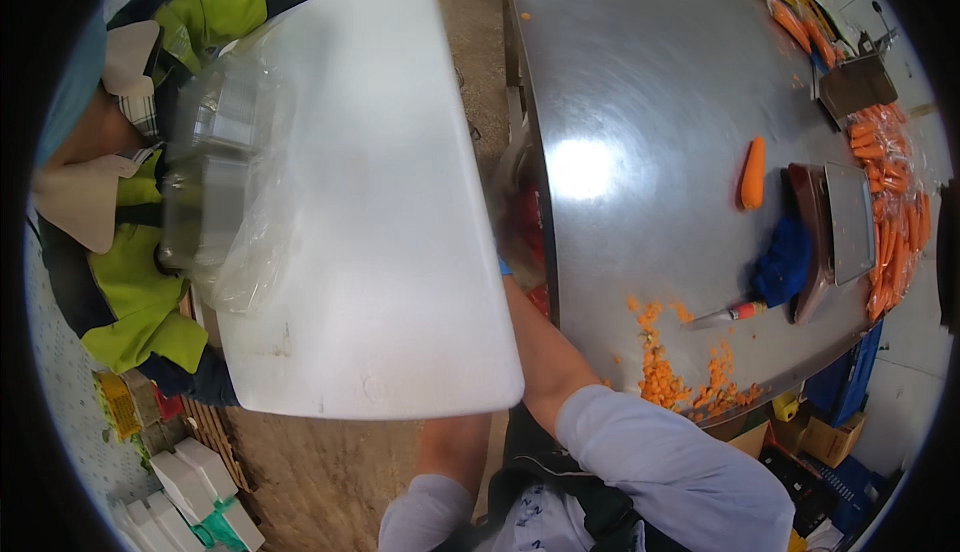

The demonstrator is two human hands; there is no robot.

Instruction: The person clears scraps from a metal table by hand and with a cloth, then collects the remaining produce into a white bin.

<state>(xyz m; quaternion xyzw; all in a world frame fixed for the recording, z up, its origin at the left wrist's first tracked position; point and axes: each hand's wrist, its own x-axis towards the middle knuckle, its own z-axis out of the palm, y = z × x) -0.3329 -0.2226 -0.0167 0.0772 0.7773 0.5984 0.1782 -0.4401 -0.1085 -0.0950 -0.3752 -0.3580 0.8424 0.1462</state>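
Note:
A large white panel, perhaps the top of a foam box or a board, fills the space before me. My left forearm passes beneath its near edge. My right forearm runs along and under its right-hand edge, with a bit of blue near the wrist. Both my hands are hidden by the panel, so their grip does not show. On the panel's far left side lie stacked clear plastic trays in a clear plastic bag, partly blurred. Another person in a yellow-green and dark jacket stands there, arms at both ends of the panel.
A steel table at right bears a carrot, a knife, a blue cloth or glove, a scale, orange scraps and bagged carrots. White foam boxes stand lower left.

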